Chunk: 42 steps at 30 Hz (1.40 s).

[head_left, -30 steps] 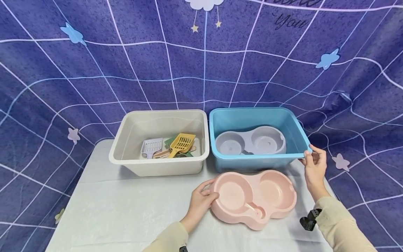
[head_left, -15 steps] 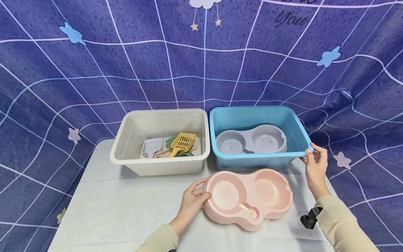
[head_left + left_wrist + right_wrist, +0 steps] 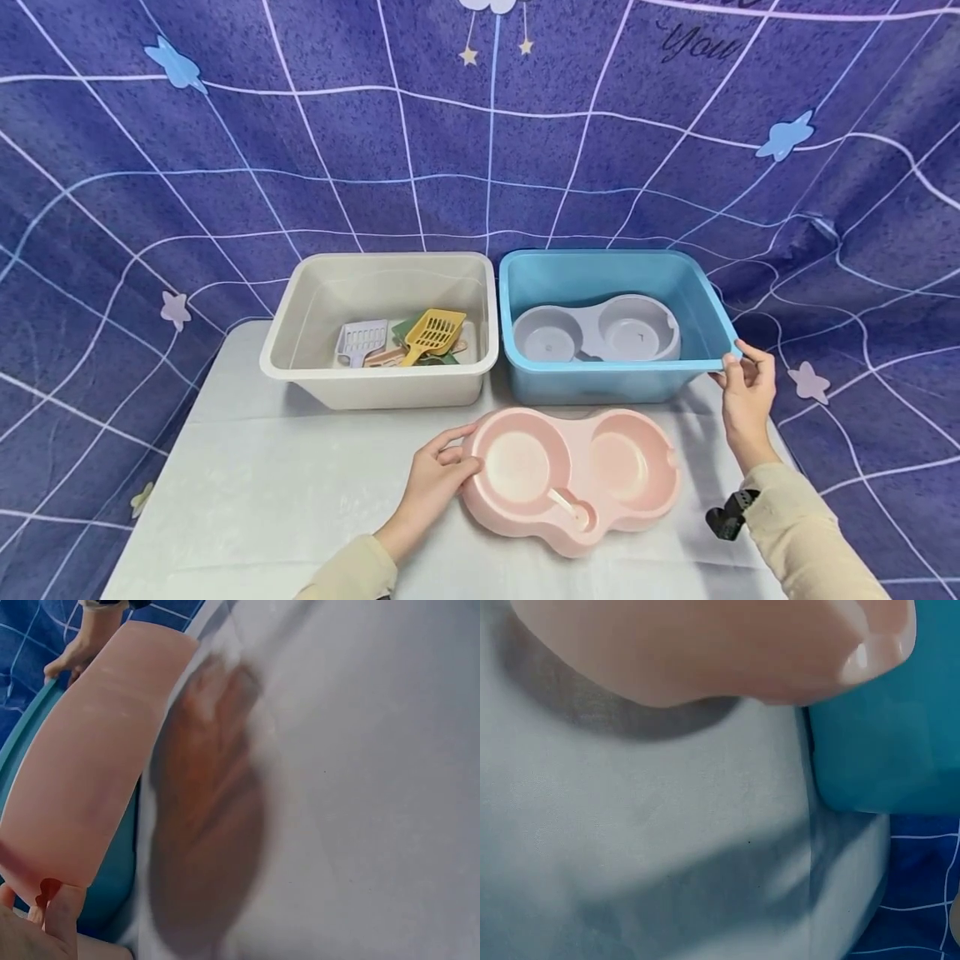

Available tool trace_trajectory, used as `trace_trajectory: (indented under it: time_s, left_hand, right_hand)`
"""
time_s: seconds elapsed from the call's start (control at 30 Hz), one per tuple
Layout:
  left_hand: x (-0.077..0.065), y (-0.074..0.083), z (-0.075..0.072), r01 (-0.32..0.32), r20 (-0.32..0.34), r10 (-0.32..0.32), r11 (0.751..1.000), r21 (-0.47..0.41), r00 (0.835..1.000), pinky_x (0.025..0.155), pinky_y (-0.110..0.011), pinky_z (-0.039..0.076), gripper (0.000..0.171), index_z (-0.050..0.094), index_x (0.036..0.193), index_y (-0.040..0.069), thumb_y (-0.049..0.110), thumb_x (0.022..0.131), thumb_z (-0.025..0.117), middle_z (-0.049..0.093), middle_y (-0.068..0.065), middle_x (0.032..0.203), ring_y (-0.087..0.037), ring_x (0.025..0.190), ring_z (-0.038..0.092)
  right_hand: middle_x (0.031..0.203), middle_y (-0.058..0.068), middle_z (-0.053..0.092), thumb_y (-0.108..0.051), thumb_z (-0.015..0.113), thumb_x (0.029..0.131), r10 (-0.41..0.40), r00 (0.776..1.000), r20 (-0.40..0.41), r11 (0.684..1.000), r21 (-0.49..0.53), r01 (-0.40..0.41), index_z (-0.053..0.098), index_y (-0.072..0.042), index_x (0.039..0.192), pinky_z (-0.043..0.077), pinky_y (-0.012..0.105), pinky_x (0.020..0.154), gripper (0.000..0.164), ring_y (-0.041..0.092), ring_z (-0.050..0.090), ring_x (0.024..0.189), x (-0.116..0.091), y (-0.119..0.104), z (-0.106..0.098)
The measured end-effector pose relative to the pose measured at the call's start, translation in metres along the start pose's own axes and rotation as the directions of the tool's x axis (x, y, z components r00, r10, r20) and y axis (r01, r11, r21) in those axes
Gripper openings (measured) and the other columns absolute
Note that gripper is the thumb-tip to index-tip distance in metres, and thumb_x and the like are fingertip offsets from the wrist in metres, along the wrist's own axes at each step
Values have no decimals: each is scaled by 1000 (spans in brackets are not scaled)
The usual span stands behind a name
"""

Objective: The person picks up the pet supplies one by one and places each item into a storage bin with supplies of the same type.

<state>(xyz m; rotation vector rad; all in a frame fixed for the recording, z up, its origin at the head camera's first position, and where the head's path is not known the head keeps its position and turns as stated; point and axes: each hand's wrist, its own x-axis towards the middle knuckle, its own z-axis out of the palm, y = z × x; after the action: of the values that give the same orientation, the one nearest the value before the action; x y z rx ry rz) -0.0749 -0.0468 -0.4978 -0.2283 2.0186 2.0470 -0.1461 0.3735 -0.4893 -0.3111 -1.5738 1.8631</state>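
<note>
My left hand grips the left end of a pink double pet bowl, thumb over the rim. The left wrist view has the bowl tilted edge-on above the table, its shadow lying apart on the cloth. My right hand pinches the front right corner of a blue plastic bin. Inside that bin sits a grey double pet bowl. From the right wrist, the pink bowl hangs over the cloth beside the blue bin wall; the right fingers are out of that frame.
To the left, a beige bin stands close to the blue one. It holds a yellow litter scoop, a pale grey litter scoop and some green and brown pieces. White cloth covers the table; a blue curtain hangs behind.
My left hand has carried the pink bowl leftward, away from the right hand. The right hand stays at the blue bin's corner.
</note>
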Motion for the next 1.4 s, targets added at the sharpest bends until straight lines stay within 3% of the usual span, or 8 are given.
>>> trace_trajectory:
  time_s: [0.4, 0.77, 1.4]
  left_hand:
    - [-9, 14, -9, 11, -1, -11, 1000, 7, 1000, 54, -17, 49, 60, 64, 130, 11, -6, 72, 66, 72, -11, 88, -9, 61, 59]
    - [-18, 30, -13, 22, -13, -23, 998, -66, 1000, 53, -18, 50, 61, 61, 134, 9, -5, 75, 66, 72, -14, 93, -10, 62, 59]
    - [-24, 66, -28, -76, -31, 75, 996, -54, 997, 62, -22, 57, 56, 64, 129, 8, -10, 77, 64, 70, -16, 99, -14, 74, 67]
  right_hand:
    - [99, 10, 52, 2, 54, 97, -2, 1000, -2, 1000, 8, 2, 59, -4, 122, 58, 17, 73, 27, 11, 57, 84, -2, -2, 2]
    - [100, 10, 52, 1, 53, 98, 8, 1000, -3, 1000, 15, -8, 60, -5, 122, 58, 18, 74, 26, 14, 59, 88, -2, 0, 3]
    - [106, 10, 51, 1, 52, 99, 9, 1000, -11, 1000, -15, -9, 57, -6, 127, 57, 16, 76, 29, 16, 58, 96, -3, 3, 1]
